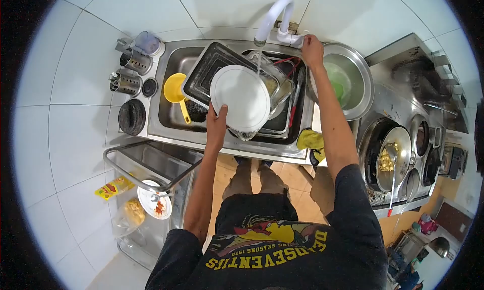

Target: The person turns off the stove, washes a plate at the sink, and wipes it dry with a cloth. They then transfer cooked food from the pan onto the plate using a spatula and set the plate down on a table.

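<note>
My left hand (217, 124) grips the near-left edge of a white plate (241, 99), thumb on top, over the sink. A thin stream of water falls from the white faucet (276, 19) at the plate's far edge. At the faucet's base, my right hand (312, 49) is closed on the tap handle, which its fingers mostly hide. Under the plate lie a dark rectangular baking tray (205, 68) and a clear container (285, 86), both in the sink (169, 119). A yellow dipper (175, 87) sits in the left basin.
A large metal basin (367, 83) with something green inside stands right of the sink. Yellow cloth-like gloves (309, 140) lie on the front edge. Farther right, a pan of food (398, 139) rests on the stove. A metal cart (146, 161) with a soiled plate (154, 199) stands at lower left.
</note>
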Motion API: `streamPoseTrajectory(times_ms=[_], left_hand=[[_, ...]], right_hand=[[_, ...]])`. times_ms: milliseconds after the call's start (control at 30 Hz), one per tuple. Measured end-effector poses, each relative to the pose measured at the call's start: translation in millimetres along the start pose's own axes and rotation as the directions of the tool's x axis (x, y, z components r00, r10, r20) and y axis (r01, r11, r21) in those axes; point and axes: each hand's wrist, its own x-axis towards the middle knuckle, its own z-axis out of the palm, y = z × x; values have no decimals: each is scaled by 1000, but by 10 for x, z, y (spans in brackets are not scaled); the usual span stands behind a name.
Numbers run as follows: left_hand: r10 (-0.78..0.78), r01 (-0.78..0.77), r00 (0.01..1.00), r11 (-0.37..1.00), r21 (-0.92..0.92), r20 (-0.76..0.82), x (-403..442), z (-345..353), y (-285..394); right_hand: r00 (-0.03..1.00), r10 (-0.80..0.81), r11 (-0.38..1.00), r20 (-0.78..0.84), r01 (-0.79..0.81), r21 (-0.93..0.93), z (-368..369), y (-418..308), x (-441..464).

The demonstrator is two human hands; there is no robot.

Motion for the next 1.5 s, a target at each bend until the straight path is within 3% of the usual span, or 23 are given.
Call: streamPoseTrajectory(times_ms=[100,200,267,333,367,433,567,667,767,867,967,1033,1100,1300,1500], left_hand=[[-28,27,999,999,-31,-36,-107,59,123],[11,-8,998,998,55,-63,-151,88,145],[119,-113,992,982,151,-33,-176,80,135],[132,-124,991,973,197,-24,-233,101,216],[122,-111,992,962,248,-30,-224,72,205],[154,-144,987,975,167,-45,-240,77,200],[137,-131,989,986,104,-51,-244,42,140],[131,-123,990,982,142,-50,-307,74,193],[146,-139,988,981,133,-45,-346,105,163],[179,-173,983,976,133,-41,-423,125,139],[246,-226,967,948,222,-65,-489,184,155],[282,-236,955,911,339,-93,-568,188,162],[333,-274,938,882,384,-94,-627,182,172],[353,-264,925,862,433,-139,-805,117,102],[474,-369,869,811,453,-140,-1127,115,241]], right_hand=[[985,-134,991,-108,133,-10,79,80,170],[973,-159,972,165,184,-149,-103,-209,379],[961,-263,910,89,278,-308,-4,-100,523],[947,-250,840,203,317,-441,-73,-125,586],[966,-201,891,163,249,-379,-138,-163,499],[990,-112,963,81,128,-235,-217,-241,385],[999,-6,999,-32,8,46,56,-11,414],[998,-62,997,-20,63,54,117,63,427],[982,-13,943,190,-51,328,64,177,449],[963,-67,958,262,-12,287,-162,47,335],[957,-244,949,156,203,243,-378,15,46],[968,-211,952,139,171,254,-679,-171,-397],[964,-145,932,224,57,359,-948,-280,-897],[957,-157,969,243,102,225,-1199,-147,-1996],[965,-145,980,219,109,167,-1355,13,-2641]])
